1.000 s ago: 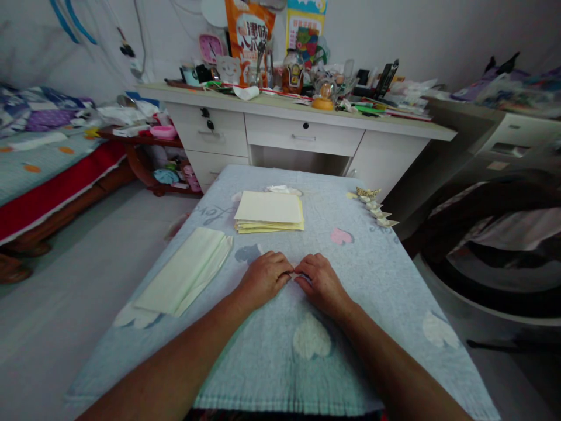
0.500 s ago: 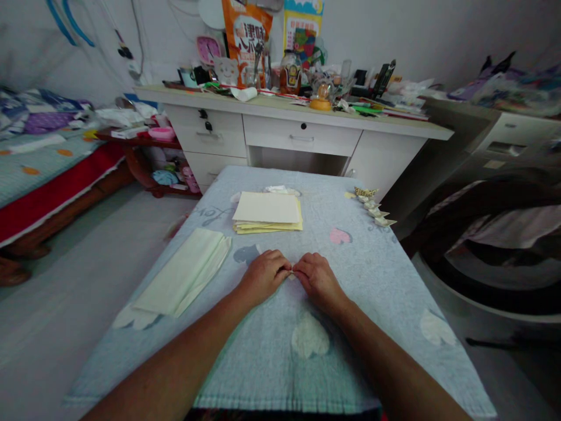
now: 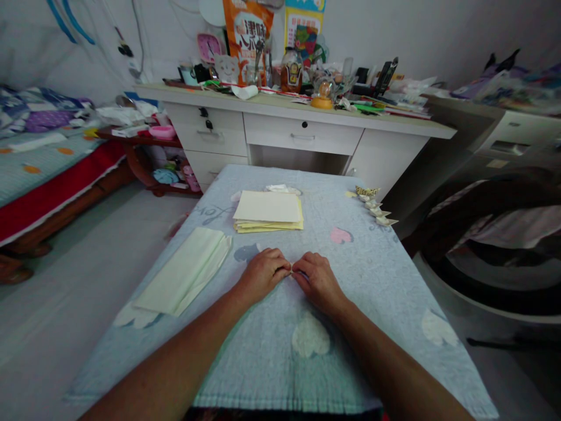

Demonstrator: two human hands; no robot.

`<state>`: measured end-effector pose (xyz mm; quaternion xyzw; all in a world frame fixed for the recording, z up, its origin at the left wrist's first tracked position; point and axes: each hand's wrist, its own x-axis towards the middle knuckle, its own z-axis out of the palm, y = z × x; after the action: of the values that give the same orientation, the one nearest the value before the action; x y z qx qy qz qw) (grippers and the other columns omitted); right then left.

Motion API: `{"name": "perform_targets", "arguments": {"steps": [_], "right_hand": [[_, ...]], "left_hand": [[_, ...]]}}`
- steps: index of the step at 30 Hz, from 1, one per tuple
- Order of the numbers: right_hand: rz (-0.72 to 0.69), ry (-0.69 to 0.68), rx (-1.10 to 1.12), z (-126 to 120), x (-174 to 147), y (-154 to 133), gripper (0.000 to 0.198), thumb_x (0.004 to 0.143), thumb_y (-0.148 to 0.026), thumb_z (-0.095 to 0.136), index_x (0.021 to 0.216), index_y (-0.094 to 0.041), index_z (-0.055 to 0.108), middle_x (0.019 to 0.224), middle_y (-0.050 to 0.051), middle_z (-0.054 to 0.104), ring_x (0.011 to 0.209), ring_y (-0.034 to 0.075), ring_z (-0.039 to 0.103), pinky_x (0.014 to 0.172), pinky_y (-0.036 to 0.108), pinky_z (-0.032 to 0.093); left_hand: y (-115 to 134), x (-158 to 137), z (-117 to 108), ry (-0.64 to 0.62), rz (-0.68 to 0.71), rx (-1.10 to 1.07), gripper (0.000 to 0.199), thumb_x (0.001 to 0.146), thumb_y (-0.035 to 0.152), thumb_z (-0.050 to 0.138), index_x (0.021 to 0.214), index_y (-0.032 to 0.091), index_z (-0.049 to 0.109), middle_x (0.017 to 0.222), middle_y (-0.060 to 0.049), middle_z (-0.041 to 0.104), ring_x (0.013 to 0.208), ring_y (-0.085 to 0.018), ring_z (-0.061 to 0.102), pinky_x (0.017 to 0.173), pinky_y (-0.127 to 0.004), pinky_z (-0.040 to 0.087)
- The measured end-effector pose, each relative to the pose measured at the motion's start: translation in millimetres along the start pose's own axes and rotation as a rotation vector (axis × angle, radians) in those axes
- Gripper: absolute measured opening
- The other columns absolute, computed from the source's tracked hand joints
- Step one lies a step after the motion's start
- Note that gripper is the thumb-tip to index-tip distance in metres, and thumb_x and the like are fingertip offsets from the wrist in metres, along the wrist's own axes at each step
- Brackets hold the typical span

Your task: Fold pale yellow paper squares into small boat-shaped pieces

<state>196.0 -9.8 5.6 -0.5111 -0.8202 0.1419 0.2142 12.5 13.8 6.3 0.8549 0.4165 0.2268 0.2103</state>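
My left hand [image 3: 267,270] and my right hand [image 3: 316,276] meet at the middle of the cloth-covered table, fingertips pinched together. Between them is a small folded piece of paper [image 3: 291,271], mostly covered by the fingers. Beyond my hands lies a stack of cream and yellow paper sheets [image 3: 268,207]. To the left of my left forearm rests a long bundle of pale green folded paper [image 3: 182,272]. A row of small folded paper pieces with pointed ends [image 3: 376,209], the farthest one patterned, stands near the table's right edge.
The tablecloth [image 3: 363,280] is pale blue with hearts. Behind the table, a white desk [image 3: 302,131] carries a jar [image 3: 291,70], an orange bag [image 3: 248,38] and clutter. A bed [image 3: 48,158] is at left, a washing machine [image 3: 495,152] at right.
Both hands stay in nearly the same place, still pinching the small paper. Less of the paper shows below the fingertips now. The view has shifted very slightly.
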Motion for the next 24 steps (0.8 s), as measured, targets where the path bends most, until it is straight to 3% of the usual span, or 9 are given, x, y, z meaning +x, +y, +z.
{"name": "perform_targets", "arguments": {"steps": [14,24], "right_hand": [[0.109,0.013,0.034,3.4,4.2,-4.9,0.005,0.085,-0.019,0.061,0.085,-0.018,0.065,0.086,0.003,0.060,0.086,0.018,0.050,0.080,0.031,0.030],[0.088,0.016,0.102,4.9,1.2,-4.1,0.009,0.081,-0.017,0.064,0.089,-0.021,0.068,0.088,0.003,0.059,0.091,0.019,0.050,0.084,0.033,0.029]], "left_hand": [[-1.9,1.3,0.0,0.014,-0.021,0.052,0.012,0.086,0.023,0.059,0.080,0.019,0.069,0.083,-0.003,0.062,0.085,-0.018,0.056,0.080,-0.031,0.040],[-3.9,-0.6,-2.8,-0.003,-0.020,0.031,0.003,0.081,0.019,0.066,0.081,0.020,0.069,0.084,-0.002,0.065,0.086,-0.018,0.056,0.080,-0.031,0.040]]}}
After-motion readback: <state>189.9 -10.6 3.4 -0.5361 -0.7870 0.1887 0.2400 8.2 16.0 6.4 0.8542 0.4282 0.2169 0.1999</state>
